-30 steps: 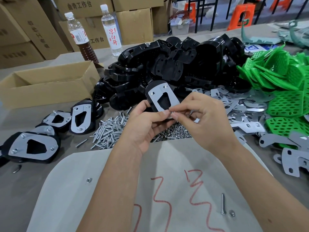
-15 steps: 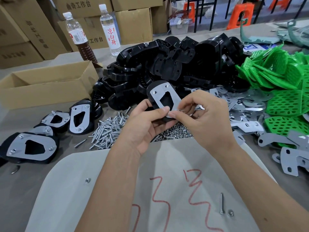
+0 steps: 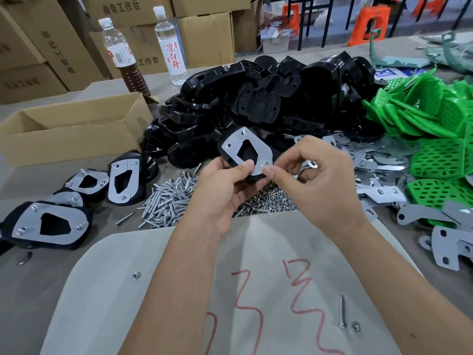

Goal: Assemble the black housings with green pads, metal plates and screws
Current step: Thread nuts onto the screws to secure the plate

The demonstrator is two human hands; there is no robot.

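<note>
My left hand grips a black housing with a metal plate on top, held up over the table's middle. A nut sits on the plate's near corner, and my right hand pinches at it with thumb and forefinger. Below lie a heap of screws and a heap of nuts. Behind is a pile of black housings. Green pads are stacked at the right, with loose metal plates beside them. Several finished housings lie at the left.
An open cardboard box stands at the left, with two bottles behind it. A grey board with red marks covers the near table; a loose screw and nut lie on it. Cartons line the back.
The housing has tilted and risen a little in my left hand. My right fingers have shifted on the plate's near corner, where a nut now shows.
</note>
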